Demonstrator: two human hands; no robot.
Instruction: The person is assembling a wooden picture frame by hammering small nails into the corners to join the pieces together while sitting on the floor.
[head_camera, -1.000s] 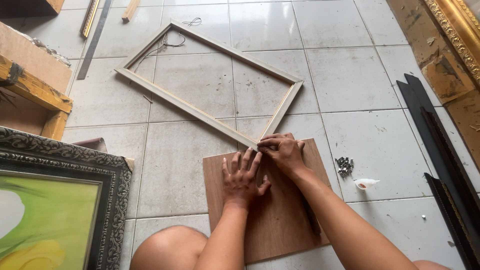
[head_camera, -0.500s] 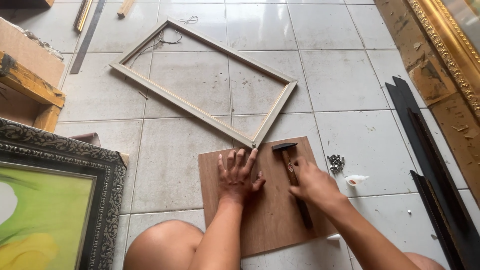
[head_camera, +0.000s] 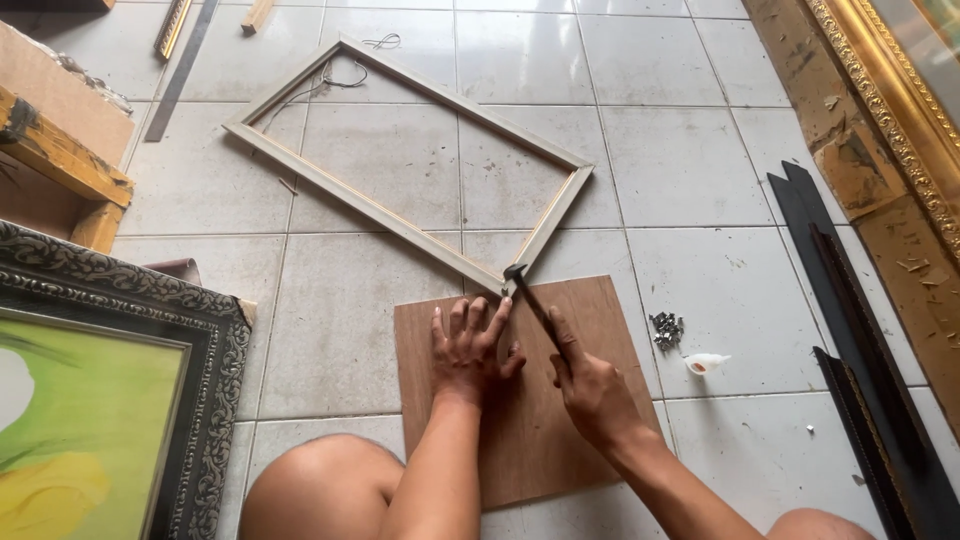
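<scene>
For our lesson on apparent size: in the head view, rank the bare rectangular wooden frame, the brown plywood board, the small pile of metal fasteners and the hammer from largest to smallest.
1. Bare rectangular wooden frame
2. Brown plywood board
3. Hammer, partly hidden in the right hand
4. Small pile of metal fasteners

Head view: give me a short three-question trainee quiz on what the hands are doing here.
1. True or false: the right hand grips a hammer.
2. What does the left hand press flat on? A) brown board B) green painting C) black moulding
3. Fill in: the hammer's head sits at the near ______ of the pale wooden frame.

Key: 1 true. 2 A, the brown board on the tiled floor. 3 corner.
</scene>
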